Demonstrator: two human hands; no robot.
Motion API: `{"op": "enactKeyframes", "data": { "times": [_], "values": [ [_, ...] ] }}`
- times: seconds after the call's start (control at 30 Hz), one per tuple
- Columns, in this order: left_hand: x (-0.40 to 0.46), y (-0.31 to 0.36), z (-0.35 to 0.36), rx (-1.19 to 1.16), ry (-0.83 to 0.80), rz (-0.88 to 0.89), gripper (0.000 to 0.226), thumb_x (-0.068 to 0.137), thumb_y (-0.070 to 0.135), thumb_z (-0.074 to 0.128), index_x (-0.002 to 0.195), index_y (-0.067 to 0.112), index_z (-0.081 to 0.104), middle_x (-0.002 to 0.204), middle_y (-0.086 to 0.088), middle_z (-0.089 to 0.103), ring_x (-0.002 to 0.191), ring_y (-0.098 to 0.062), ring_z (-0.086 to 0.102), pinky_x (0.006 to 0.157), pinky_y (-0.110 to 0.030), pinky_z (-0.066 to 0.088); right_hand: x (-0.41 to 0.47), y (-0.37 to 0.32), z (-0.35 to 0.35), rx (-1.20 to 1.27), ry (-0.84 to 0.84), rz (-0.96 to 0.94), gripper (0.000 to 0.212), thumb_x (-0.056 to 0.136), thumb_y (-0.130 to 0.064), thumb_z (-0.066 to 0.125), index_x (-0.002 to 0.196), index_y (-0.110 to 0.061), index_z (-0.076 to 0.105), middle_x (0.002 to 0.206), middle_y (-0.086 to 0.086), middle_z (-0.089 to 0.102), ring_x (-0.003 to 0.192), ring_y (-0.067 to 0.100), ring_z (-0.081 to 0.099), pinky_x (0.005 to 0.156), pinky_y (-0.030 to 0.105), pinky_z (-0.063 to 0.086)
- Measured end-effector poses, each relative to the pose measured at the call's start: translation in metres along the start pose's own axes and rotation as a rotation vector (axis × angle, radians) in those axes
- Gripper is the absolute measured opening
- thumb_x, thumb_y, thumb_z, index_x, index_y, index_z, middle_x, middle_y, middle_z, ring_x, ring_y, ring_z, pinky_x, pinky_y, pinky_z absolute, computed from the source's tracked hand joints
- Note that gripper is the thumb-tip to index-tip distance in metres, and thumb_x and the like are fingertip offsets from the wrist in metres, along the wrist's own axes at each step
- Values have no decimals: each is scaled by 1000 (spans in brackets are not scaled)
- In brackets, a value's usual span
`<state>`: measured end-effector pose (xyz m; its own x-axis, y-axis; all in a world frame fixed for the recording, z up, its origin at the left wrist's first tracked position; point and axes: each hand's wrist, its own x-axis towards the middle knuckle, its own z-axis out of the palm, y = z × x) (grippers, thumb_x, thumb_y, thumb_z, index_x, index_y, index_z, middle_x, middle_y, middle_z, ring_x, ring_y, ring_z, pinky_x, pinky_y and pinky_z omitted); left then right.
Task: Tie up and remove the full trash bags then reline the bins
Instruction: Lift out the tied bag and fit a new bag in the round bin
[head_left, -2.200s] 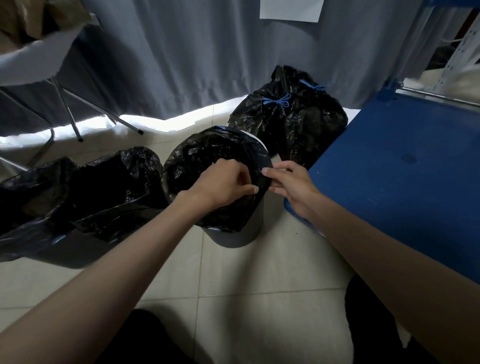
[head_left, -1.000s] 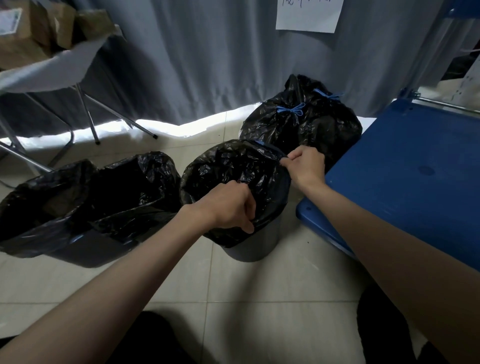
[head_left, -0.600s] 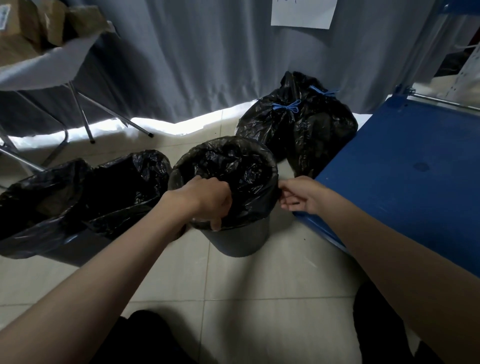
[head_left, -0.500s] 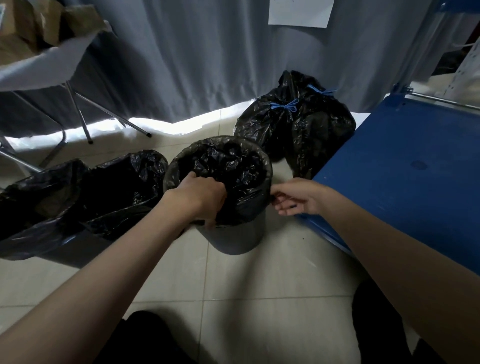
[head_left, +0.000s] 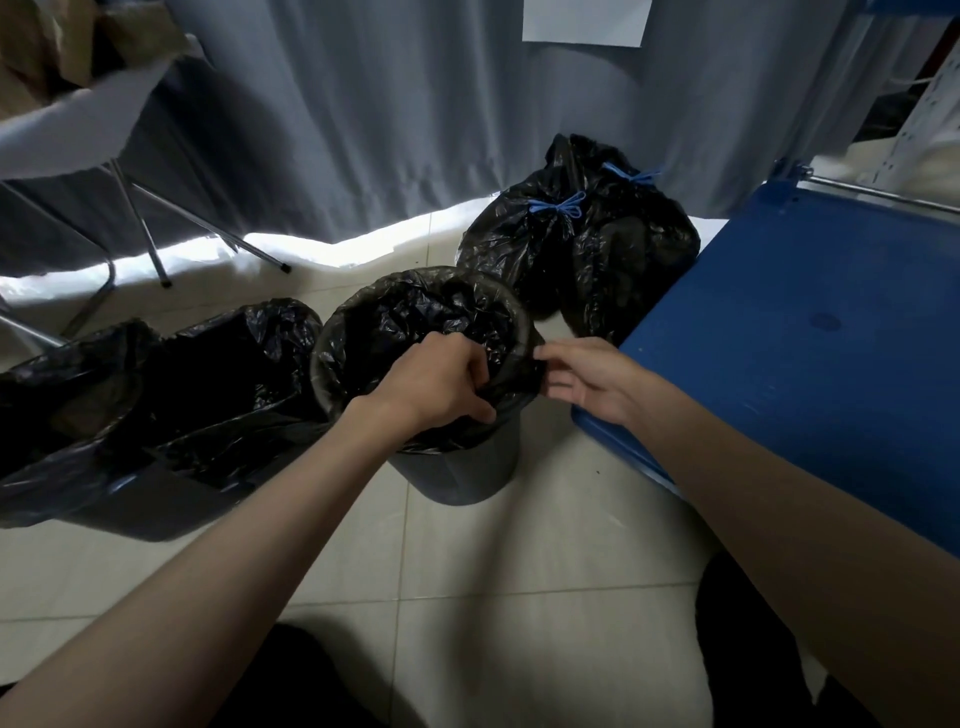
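Bins with black liners (head_left: 171, 395) stand at left on the floor. Beside them the grey bin (head_left: 462, 467) wears a black bag (head_left: 415, 322); the left hand (head_left: 436, 384) pinches its near rim fold, the right hand (head_left: 587, 379) rests open-fingered against its right side. Tied bags (head_left: 576, 244) sit behind, right.

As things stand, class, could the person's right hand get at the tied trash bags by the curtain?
Probably yes. The right hand hangs open beside the lined bin, and only bare floor lies between it and the tied bags; the blue lid sits off to its side.
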<state>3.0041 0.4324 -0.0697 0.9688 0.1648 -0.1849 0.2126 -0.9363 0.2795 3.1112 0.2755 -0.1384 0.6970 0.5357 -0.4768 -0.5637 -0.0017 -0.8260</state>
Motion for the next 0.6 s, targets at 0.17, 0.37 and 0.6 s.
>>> {"op": "enactKeyframes", "data": {
  "times": [0.17,0.37,0.6],
  "values": [
    [-10,-6,5,57,50,39,36,61,32,89,71,27,55,73,8,64,73,-16,61,53,-28,37,-5,11,1,140,181,-40,22,99,-8,54,118,2,60,109,22,69,95,28,69,73,32,61],
    [-17,-13,-4,-128,83,43,17,68,33,87,69,25,72,66,12,68,71,-3,65,71,-28,53,-32,40,15,105,-36,67,49,87,-46,69,120,-9,63,112,17,70,102,29,70,84,39,59],
    [-22,-18,-8,-182,72,60,9,71,21,85,70,23,77,67,12,71,71,3,65,77,-25,54,-51,65,31,124,-197,63,12,84,-12,76,91,-10,67,82,2,69,80,14,67,81,28,55]
  ]
}}
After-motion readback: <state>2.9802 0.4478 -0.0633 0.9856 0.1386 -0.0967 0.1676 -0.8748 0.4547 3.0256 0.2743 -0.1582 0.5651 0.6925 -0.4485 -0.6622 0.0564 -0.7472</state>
